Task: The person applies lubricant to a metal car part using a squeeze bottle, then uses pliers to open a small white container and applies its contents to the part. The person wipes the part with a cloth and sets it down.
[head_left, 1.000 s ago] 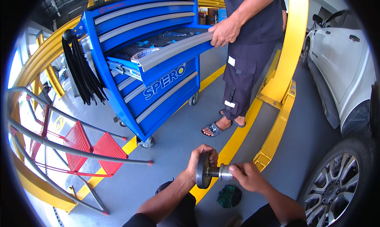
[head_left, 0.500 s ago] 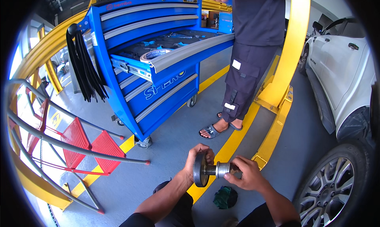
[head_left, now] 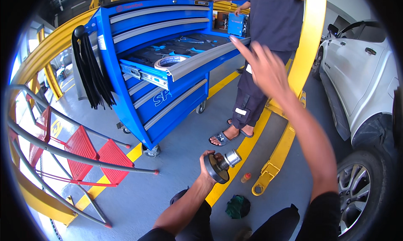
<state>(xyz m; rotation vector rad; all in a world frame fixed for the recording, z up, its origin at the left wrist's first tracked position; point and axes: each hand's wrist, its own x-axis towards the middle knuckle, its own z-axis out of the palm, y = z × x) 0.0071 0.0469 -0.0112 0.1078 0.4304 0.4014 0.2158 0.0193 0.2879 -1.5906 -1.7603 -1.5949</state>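
Note:
A round black lift pad with a threaded stem and a silver collar is gripped in my left hand, low in front of me. Its fingers wrap behind the disc, and the stem tilts up to the right. My right hand is raised and holds nothing. Its index finger stretches toward the open drawer of a blue tool cabinet, and the other fingers are slightly blurred. Tools and a roll of tape lie in that drawer.
Another person in dark clothes stands beyond the cabinet's right side, a hand on its top. A yellow lift arm lies low near a small bottle and a dark green cloth. Red-stepped ladder left, white vehicle right.
My right hand has let go of the stem and moved up toward the drawer. The lift pad stays in my left hand, its stem now tipped upward. The other person's arm has shifted.

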